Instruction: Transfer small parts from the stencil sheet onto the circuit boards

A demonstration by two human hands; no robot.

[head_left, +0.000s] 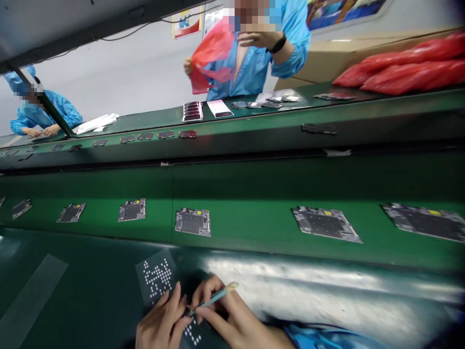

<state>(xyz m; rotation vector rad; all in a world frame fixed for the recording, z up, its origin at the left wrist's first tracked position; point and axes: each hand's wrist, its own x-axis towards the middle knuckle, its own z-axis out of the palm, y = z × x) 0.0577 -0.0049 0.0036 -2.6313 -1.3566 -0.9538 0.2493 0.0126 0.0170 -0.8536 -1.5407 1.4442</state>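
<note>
Hands, two, close together at the near edge. Right hand (236, 315): closed in a pinch on a slim pale-green tool (218, 294), held aslant, tip down over the dotted sheet. Left hand (162, 322): fingers extended beside that tip; whether they grip anything, I cannot tell. Dotted sheet (156, 276): clear, white-spotted, on the dark green worktop (98, 276), its middle hidden from me by both hands. Translucent strip (36, 291): flat, well to the left. Circuit boards (192, 222): spaced in a row along the green belt (250, 218) beyond. Farther off: red bags (417, 65), right; one blue-clad co-worker (247, 72) holding red plastic (214, 53); another (60, 106), left, partly blocked by a dark post (54, 111).
</note>
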